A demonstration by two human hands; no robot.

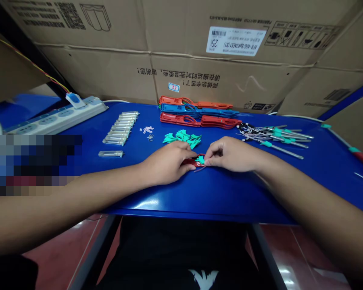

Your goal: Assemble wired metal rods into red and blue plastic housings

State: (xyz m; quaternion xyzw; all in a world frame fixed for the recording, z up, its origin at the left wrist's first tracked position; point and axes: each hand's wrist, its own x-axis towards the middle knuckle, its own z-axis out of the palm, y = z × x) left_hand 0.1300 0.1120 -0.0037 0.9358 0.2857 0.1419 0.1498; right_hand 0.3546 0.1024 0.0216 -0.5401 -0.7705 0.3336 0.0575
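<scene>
My left hand (pixel 172 163) is closed on a red lighter shell half (pixel 190 162), pinching its left end between thumb and fingers just above the table. A small green trigger (pixel 200 160) sits at the shell, and my right hand (pixel 225 155) pinches it at its right side between thumb and index finger. A thin, pale strand (pixel 199 169) shows below the shell. My fingers hide much of the shell. Just behind my left hand lies a loose pile of green triggers (pixel 183 138).
Stacked orange, blue and red lighter shells (pixel 196 109) lie at the back. Metal rods with wires (pixel 286 139) are on the right. Clear fuel tubes (pixel 121 128), small pink parts (pixel 148 129), springs (pixel 150 137) and a power strip (pixel 60 117) lie left. A cardboard wall (pixel 181 48) stands behind.
</scene>
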